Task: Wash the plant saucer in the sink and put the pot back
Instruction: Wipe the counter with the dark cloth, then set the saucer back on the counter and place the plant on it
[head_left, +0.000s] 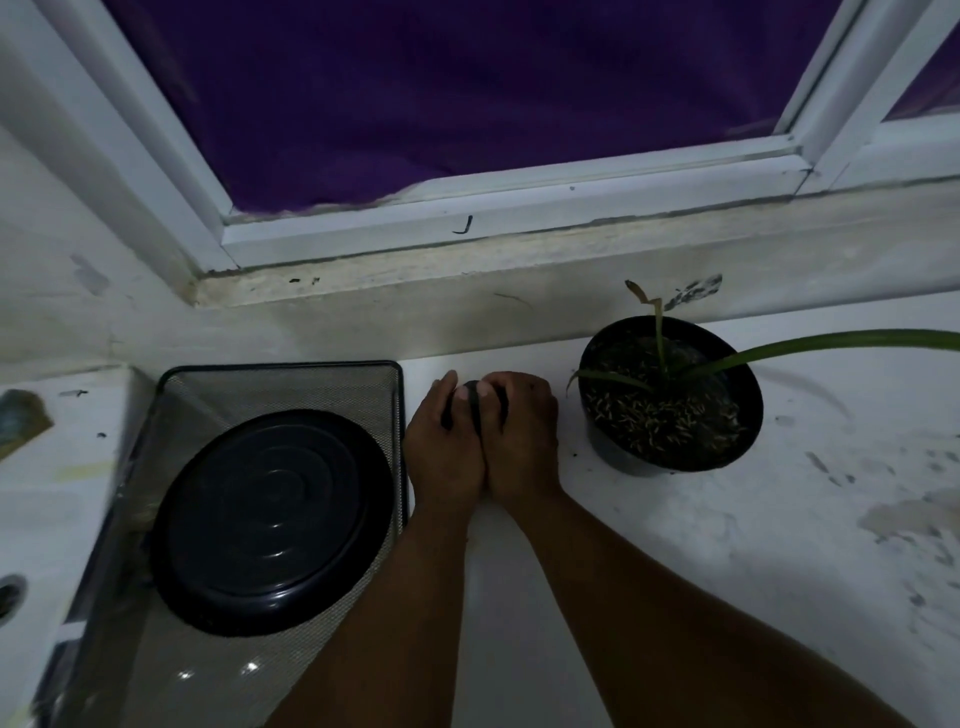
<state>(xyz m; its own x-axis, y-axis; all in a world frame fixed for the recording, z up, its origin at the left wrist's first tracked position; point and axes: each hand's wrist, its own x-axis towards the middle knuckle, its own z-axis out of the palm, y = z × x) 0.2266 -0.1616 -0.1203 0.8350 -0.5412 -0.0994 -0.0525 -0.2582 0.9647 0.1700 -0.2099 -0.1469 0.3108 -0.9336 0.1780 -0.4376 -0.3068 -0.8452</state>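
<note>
Head view, dim light. At centre frame the left hand (444, 447) and the right hand (519, 436) are pressed side by side on the white counter (675, 545), fingers of both curled together around a small dark object (471, 400); what it is cannot be told from here. Lower left of centre, the plant saucer (270, 522), a round dark dish with concentric rings, lies upside down in a wire-mesh tray (291, 384), which sits at the left of the frame beside the hands. Wet glints show on the saucer and on the surface below it. Right of centre, the pot (670, 400) with its thin green leaves stands directly on the counter, apart from the saucer and just beside the right hand. A window frame (498, 218) fills the upper part of the frame.

Judged step: washing appears done and the saucer is draining; the pot is not yet back on it. The next move calls for freeing both hands of the small object, turning the saucer right way up on the counter, then lifting the pot with a two-handed hold onto its centre.
</note>
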